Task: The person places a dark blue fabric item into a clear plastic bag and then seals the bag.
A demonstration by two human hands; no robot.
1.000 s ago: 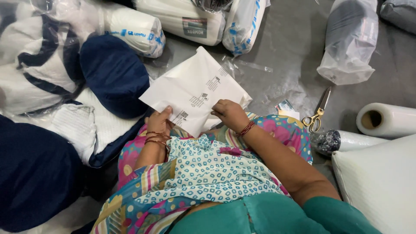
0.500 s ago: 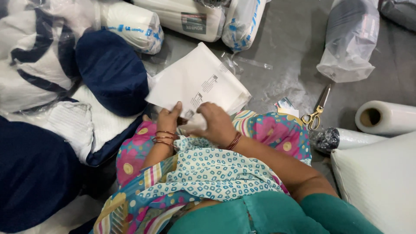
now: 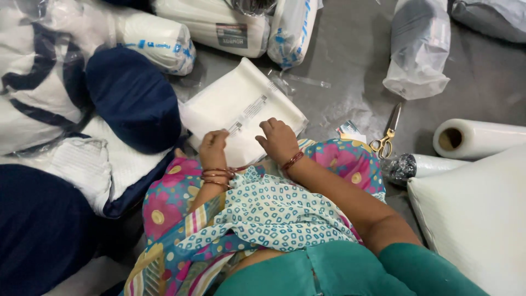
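Note:
A flat white packet (image 3: 235, 107) in clear plastic, with a small printed label, lies on the grey floor against my knees. My left hand (image 3: 212, 147) grips its near edge, fingers curled over it. My right hand (image 3: 279, 140) presses down on the packet's near right part, fingers bent. Both wrists wear bangles. My lap is covered by a floral and dotted cloth (image 3: 263, 214).
A dark blue cushion (image 3: 134, 98) and wrapped white bundles (image 3: 49, 93) crowd the left. Wrapped white rolls (image 3: 219, 24) lie at the top. Scissors (image 3: 386, 134) with yellow handles, a plastic film roll (image 3: 476, 137), a white pillow (image 3: 476, 219) and a plastic bag (image 3: 419, 49) sit right.
The packet has been turned and laid flatter in front of my knees. Both hands have shifted onto its near edge, closer together.

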